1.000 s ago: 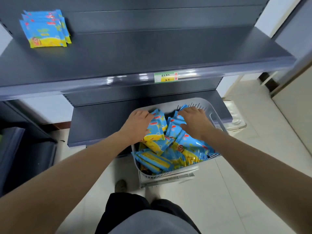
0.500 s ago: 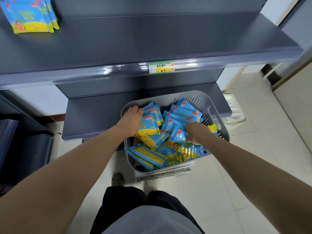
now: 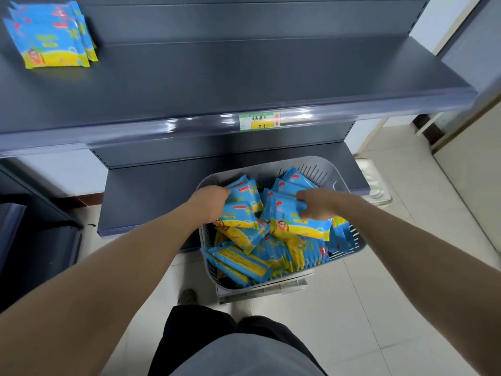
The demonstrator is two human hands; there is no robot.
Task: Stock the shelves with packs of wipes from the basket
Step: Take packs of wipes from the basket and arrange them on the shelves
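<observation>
Two dark grey shelves fill most of the view: the upper shelf (image 3: 244, 77) carries a small stack of packs (image 3: 51, 36) at its far left, and the lower shelf (image 3: 151, 196) lies beneath it. A grey slotted basket (image 3: 320, 165) sits in front of the lower shelf, heaped with blue-and-yellow packs of wipes (image 3: 244, 261). The left hand (image 3: 211, 204) curls its fingers round the left pack (image 3: 240, 213) at the heap's left side. The right hand (image 3: 317, 206) pinches the top edge of the right pack (image 3: 295, 226), tilted over the heap. A price label (image 3: 259, 121) marks the upper shelf's front rail.
</observation>
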